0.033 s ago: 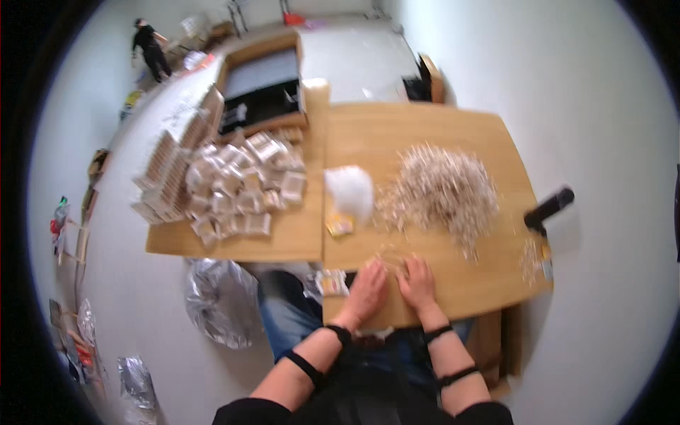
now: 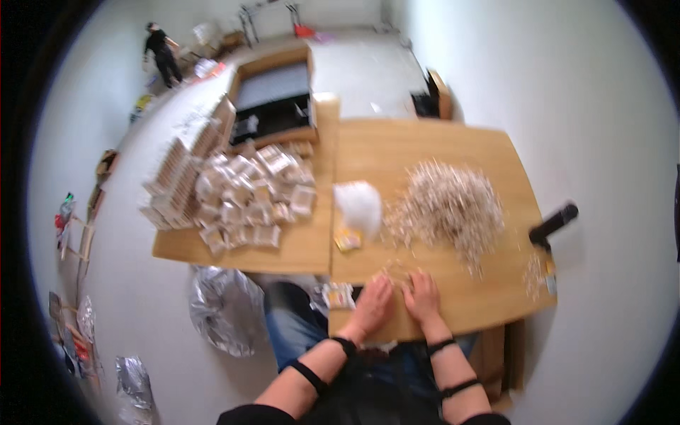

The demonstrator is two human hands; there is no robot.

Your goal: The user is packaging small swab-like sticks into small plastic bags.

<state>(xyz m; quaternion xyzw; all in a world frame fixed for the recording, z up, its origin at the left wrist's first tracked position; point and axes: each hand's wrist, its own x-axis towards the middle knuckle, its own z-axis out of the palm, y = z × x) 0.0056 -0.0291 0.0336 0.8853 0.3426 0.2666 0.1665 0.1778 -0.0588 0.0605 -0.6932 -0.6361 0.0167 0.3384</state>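
Note:
At the table's near edge my left hand (image 2: 373, 306) rests low, its fingers curled together; what they hold, if anything, is too blurred to make out. Just right of it, my right hand (image 2: 423, 299) lies on the tabletop with its thumb apart from its extended fingers. A few thin pale sticks (image 2: 397, 267) lie just beyond my fingertips. Farther off spreads a large heap of thin pale sticks (image 2: 453, 209). A stack of clear plastic bags (image 2: 360, 204) and a yellow-and-white packet (image 2: 348, 240) lie left of the heap.
Filled clear packs (image 2: 248, 191) pile up on the left table part, beside stacked boxes (image 2: 170, 188). An open carton (image 2: 273, 99) stands behind them. A black cylindrical device (image 2: 556, 223) juts from the right edge. Below hangs a silver bag (image 2: 223, 308). Another person (image 2: 163, 53) stands far left.
The whole view has shifted, so the table and its contents sit slightly lower and further right in the picture. My hands keep nearly the same place on the table.

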